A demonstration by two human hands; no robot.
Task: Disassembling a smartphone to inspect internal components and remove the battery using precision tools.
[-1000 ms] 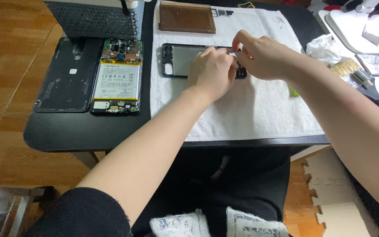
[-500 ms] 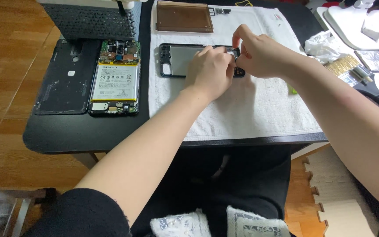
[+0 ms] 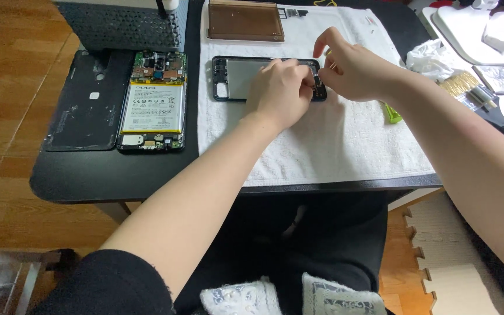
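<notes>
So both hands are working on the phone frame [image 3: 246,79] lying on the white towel [image 3: 322,146] — left hand [image 3: 281,90] pressing down on it, right hand [image 3: 351,70] pinching at its right end, fingers curled. Opened phone [image 3: 153,102] is sitting left.

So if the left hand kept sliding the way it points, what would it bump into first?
The left hand points up and right along the phone frame. It would probably meet the right hand first, right at the frame's end. They already look almost touching, though depth is hard to judge.
</notes>
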